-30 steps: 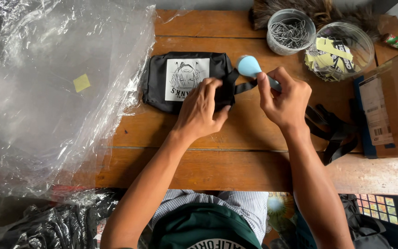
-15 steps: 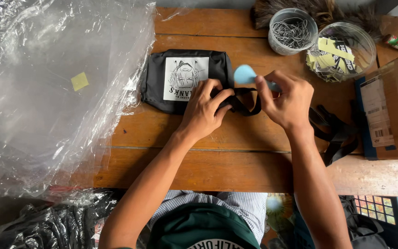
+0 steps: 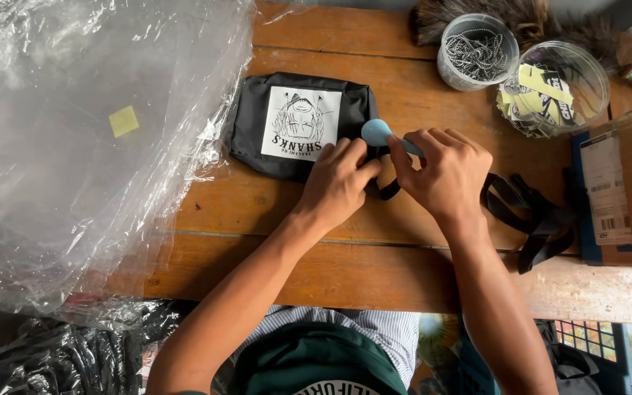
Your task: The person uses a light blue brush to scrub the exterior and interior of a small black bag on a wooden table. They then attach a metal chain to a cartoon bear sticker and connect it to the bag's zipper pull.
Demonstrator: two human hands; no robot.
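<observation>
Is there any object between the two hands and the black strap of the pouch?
Nothing visible is in the way. The left hand and the right hand are both already on the black strap beside the black pouch. The right hand also holds a light blue tool.

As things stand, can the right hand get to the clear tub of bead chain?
Probably yes. The right hand holds a light blue tool at the black pouch's strap; bare wooden table lies between it and the tub of bead chain. It would have to let go first.
</observation>
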